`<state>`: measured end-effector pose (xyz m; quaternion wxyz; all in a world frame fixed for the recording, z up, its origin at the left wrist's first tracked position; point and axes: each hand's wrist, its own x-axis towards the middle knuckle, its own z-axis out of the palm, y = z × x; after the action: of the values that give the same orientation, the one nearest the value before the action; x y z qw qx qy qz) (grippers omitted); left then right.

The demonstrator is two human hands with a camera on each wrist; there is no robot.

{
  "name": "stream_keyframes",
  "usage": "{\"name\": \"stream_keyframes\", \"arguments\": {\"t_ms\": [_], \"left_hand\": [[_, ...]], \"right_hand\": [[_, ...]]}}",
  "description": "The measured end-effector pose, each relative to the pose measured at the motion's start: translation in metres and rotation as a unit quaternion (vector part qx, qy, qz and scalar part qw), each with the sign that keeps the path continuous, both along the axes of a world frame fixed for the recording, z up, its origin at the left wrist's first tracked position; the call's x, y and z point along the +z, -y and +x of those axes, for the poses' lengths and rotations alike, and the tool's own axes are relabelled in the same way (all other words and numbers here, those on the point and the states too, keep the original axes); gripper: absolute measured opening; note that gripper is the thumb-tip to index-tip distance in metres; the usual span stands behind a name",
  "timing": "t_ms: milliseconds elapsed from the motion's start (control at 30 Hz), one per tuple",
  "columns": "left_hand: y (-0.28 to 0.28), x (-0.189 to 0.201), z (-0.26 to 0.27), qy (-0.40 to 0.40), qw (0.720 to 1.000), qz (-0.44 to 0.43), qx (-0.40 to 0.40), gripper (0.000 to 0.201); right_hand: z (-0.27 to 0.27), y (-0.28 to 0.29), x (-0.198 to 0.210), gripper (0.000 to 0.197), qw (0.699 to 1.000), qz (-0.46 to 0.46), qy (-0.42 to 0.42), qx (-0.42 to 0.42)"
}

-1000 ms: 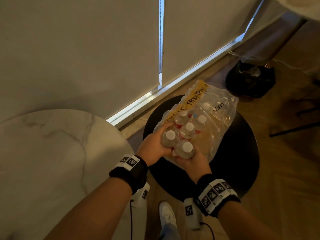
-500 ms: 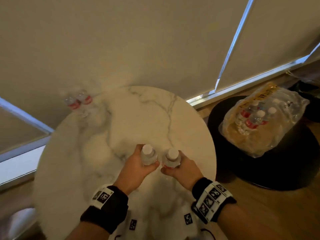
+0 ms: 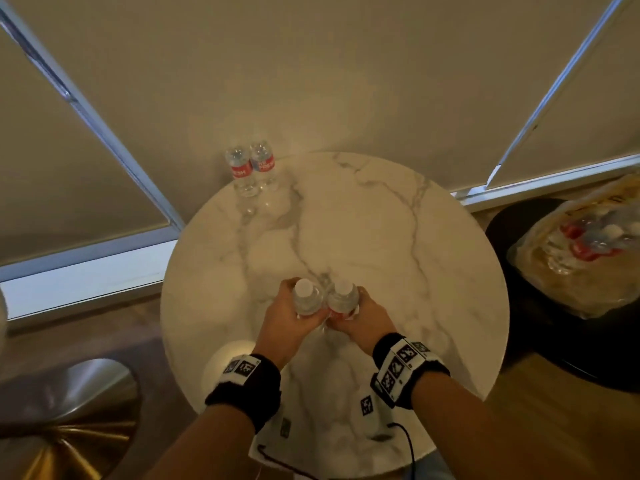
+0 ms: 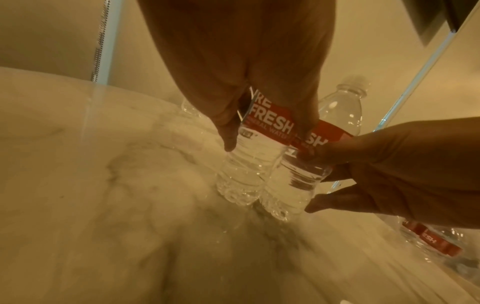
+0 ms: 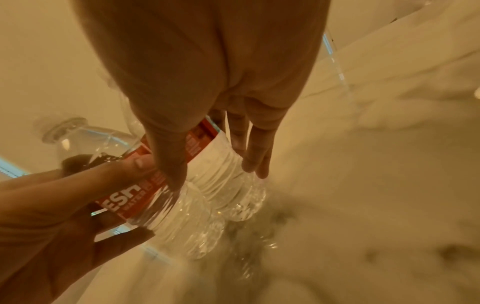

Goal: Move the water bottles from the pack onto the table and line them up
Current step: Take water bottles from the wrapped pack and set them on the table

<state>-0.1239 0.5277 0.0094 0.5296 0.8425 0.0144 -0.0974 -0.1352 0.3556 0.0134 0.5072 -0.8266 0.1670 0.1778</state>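
Note:
My left hand point(image 3: 287, 306) grips one clear water bottle point(image 3: 306, 301) with a white cap and red label. My right hand point(image 3: 360, 313) grips a second bottle point(image 3: 343, 299) pressed against it. Both are upright over the near middle of the round marble table point(image 3: 381, 237). In the left wrist view the left hand's bottle point(image 4: 249, 164) and the right hand's bottle point(image 4: 298, 181) have their bases close to the marble; I cannot tell if they touch it. Two more bottles point(image 3: 251, 168) stand side by side at the table's far left edge. The plastic pack point(image 3: 581, 265) lies to the right.
The pack rests on a black round stool point(image 3: 502, 237) beside the table, with several bottles still inside. A shiny metal stool base point(image 3: 69, 410) sits on the wooden floor at lower left. Window blinds hang behind the table.
Both hands lifted a bottle each out of the pack and carried them left over the marble table. Since half a second ago they hold nearly the same spot there.

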Motion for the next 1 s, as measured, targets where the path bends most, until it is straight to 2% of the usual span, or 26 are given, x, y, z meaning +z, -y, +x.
{"name": "stream_keyframes", "arguments": {"t_ms": [100, 133, 200, 267, 400, 500, 633, 733, 767, 833, 933, 967, 1000], "left_hand": [[-0.007, -0.009, -0.007, -0.043, 0.999, 0.007, 0.026, 0.075], [-0.009, -0.012, -0.011, -0.071, 0.996, 0.034, 0.033, 0.077], [-0.011, -0.017, -0.021, -0.131, 0.982, 0.134, 0.015, 0.071], [-0.006, -0.019, -0.037, -0.166, 0.96, 0.223, -0.039, 0.048], [0.044, -0.007, -0.053, -0.139, 0.957, 0.231, -0.107, 0.029], [0.119, 0.005, -0.038, -0.1, 0.96, 0.203, -0.164, 0.027], [0.249, 0.018, 0.007, -0.049, 0.962, 0.142, -0.23, 0.022], [0.357, 0.024, 0.05, -0.018, 0.95, 0.107, -0.291, 0.021], [0.393, 0.02, 0.066, -0.02, 0.945, 0.098, -0.312, 0.021], [0.458, 0.009, 0.095, -0.027, 0.933, 0.084, -0.349, 0.021], [0.537, -0.019, 0.129, -0.027, 0.92, 0.111, -0.374, 0.023], [0.558, -0.026, 0.139, -0.029, 0.916, 0.123, -0.382, 0.022], [0.577, -0.035, 0.148, -0.029, 0.91, 0.138, -0.389, 0.022]], "right_hand": [[-0.008, 0.016, 0.0, 0.088, 0.997, -0.043, -0.03, 0.056], [-0.013, 0.025, 0.001, 0.089, 0.995, -0.06, -0.046, 0.068], [-0.023, 0.053, 0.005, 0.079, 0.994, -0.071, -0.058, 0.062], [-0.033, 0.088, 0.011, 0.063, 0.997, -0.061, -0.049, 0.023], [-0.045, 0.175, 0.021, 0.036, 0.994, -0.051, -0.01, -0.097], [-0.042, 0.25, 0.02, 0.03, 0.979, -0.068, -0.011, -0.191], [-0.019, 0.351, 0.005, 0.028, 0.949, -0.081, -0.018, -0.303], [0.005, 0.418, -0.009, 0.022, 0.926, -0.074, -0.023, -0.369], [0.015, 0.438, -0.015, 0.027, 0.917, -0.06, -0.03, -0.393], [0.033, 0.468, -0.03, 0.05, 0.909, -0.051, -0.051, -0.411], [0.054, 0.504, -0.059, 0.051, 0.905, -0.068, -0.071, -0.414], [0.059, 0.514, -0.067, 0.054, 0.908, -0.1, -0.081, -0.398], [0.063, 0.521, -0.07, 0.058, 0.914, -0.094, -0.091, -0.384]]}}
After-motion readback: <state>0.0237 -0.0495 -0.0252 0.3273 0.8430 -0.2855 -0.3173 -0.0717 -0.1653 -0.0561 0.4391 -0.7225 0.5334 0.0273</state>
